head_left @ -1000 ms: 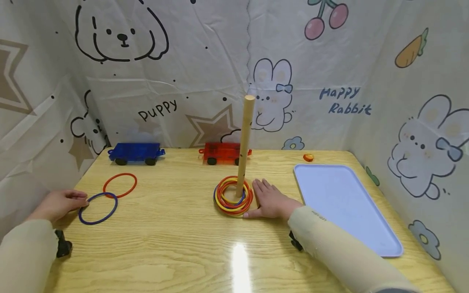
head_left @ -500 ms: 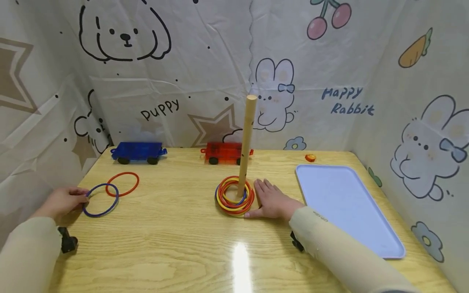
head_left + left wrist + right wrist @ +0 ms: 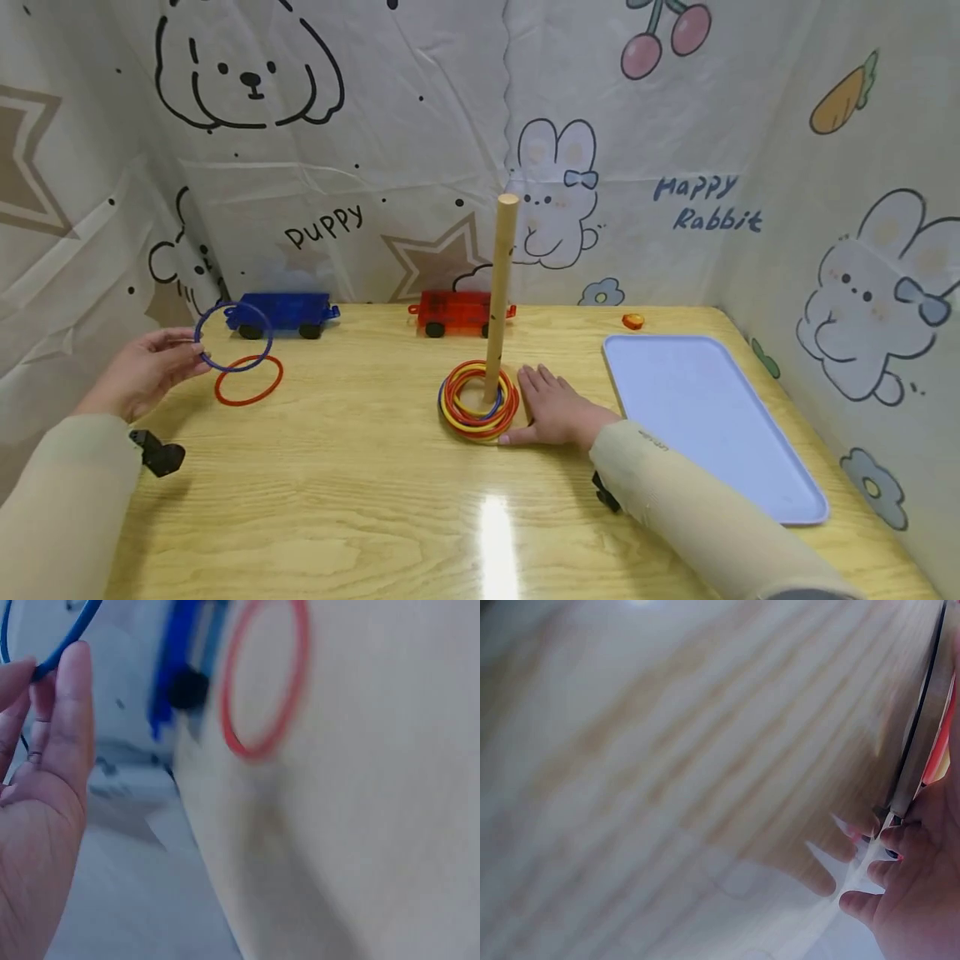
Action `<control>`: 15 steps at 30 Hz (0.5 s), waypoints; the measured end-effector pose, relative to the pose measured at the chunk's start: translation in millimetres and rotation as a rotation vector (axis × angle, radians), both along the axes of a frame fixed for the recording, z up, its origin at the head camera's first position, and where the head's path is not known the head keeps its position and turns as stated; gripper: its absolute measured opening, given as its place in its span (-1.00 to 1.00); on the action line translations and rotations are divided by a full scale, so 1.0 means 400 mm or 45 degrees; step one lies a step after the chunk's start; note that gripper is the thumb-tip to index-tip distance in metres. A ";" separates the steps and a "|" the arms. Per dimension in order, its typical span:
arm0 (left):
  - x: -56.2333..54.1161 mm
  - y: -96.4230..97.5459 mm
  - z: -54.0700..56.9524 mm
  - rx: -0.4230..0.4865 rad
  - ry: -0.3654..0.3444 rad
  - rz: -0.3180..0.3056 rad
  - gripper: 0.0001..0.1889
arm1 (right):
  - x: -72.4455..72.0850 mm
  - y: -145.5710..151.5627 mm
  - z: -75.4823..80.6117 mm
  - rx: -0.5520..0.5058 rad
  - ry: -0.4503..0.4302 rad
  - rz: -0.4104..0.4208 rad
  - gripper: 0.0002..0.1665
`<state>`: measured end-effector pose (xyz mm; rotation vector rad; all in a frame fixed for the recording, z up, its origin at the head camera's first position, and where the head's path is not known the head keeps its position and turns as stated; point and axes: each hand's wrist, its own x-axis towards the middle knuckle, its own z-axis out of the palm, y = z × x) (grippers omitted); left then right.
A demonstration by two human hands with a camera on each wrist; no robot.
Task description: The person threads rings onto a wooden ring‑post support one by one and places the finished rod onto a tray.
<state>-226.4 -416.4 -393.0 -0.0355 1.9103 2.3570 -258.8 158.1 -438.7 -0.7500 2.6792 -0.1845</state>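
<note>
My left hand [image 3: 150, 371] pinches a blue ring [image 3: 270, 333] between thumb and fingers, raised off the table at the left. Below it a red ring [image 3: 247, 404] lies flat on the table. In the left wrist view, the blue ring [image 3: 71, 637] sits at the fingertips. An upright wooden peg [image 3: 501, 292] stands mid-table, with several red, yellow and blue rings [image 3: 453, 417] stacked around its foot. My right hand [image 3: 558, 412] rests palm down beside that stack, fingers spread and thumb at its near edge.
A blue toy wagon [image 3: 288, 310] and a red toy wagon [image 3: 453, 312] stand along the back edge. A lilac tray [image 3: 697, 400] lies at the right, with a small orange piece [image 3: 633, 321] behind it. Printed cloth walls [image 3: 420, 150] enclose the back and sides.
My left hand has taken hold of the blue ring and lifted it off the table, up and away toward the blue wagon. The right hand stays in place.
</note>
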 end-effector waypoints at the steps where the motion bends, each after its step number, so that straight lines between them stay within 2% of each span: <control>1: -0.008 0.012 0.012 0.028 0.024 -0.001 -0.69 | 0.000 0.000 -0.002 -0.005 0.000 0.004 0.44; 3: -0.025 0.040 0.037 0.085 0.081 -0.018 -0.68 | 0.000 0.000 -0.006 -0.010 0.000 0.009 0.44; 6: -0.047 0.095 0.086 0.112 0.151 -0.033 -0.70 | 0.000 0.001 -0.006 -0.019 0.008 0.017 0.42; 11: -0.086 0.198 0.185 0.172 0.226 -0.047 -0.78 | 0.001 0.003 0.000 -0.020 0.008 0.017 0.41; 15: -0.116 0.284 0.268 0.132 0.264 -0.036 -0.85 | 0.003 0.003 0.003 -0.019 0.007 0.017 0.41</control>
